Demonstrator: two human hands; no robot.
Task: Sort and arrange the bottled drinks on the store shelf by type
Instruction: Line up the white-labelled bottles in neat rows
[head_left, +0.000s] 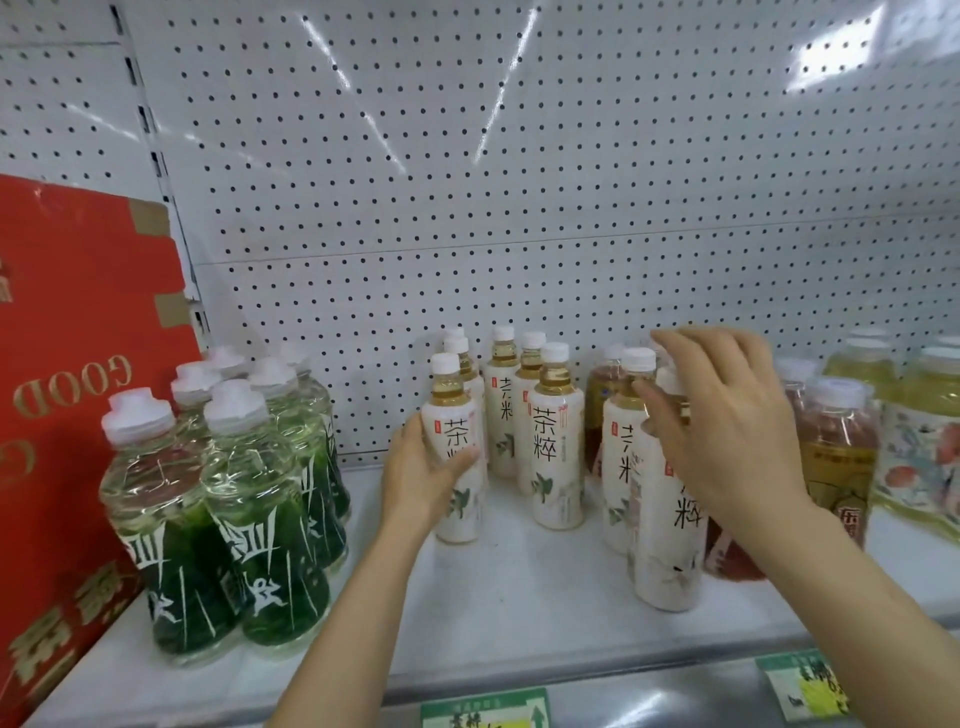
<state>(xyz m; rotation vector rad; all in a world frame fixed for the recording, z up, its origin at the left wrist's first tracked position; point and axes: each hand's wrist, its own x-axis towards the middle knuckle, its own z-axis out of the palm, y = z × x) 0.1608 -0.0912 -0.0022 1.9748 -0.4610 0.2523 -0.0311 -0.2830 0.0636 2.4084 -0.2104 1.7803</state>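
the sorting looks well under way. on the shelf (519, 597), the green-labelled bottles (218, 499) already stand packed together at the left end, just beside a red carton (78, 364). the white-labelled tea bottles (556, 441) fill the middle, some in a loose cluster toward the back and two nearer the front edge. at the right end stand the amber bottles (836, 447), with yellow floral bottles (924, 441) beyond them at the far right. a reddish bottle (602, 410) sits behind the tea on the right, so that side, as i judge it, still needs separating, and the tea bottles are not yet in tidy rows.

the left hand (421, 473) grasps one tea bottle (454, 447) around its body, upright on the shelf, left of the cluster. the right hand (727, 421) has its fingers spread and relaxed at the neck of the front tea bottle (670, 530); i cannot tell whether it touches it.

all bottles seen are capped and filled: pale liquid in the green ones, golden tea in the white ones.
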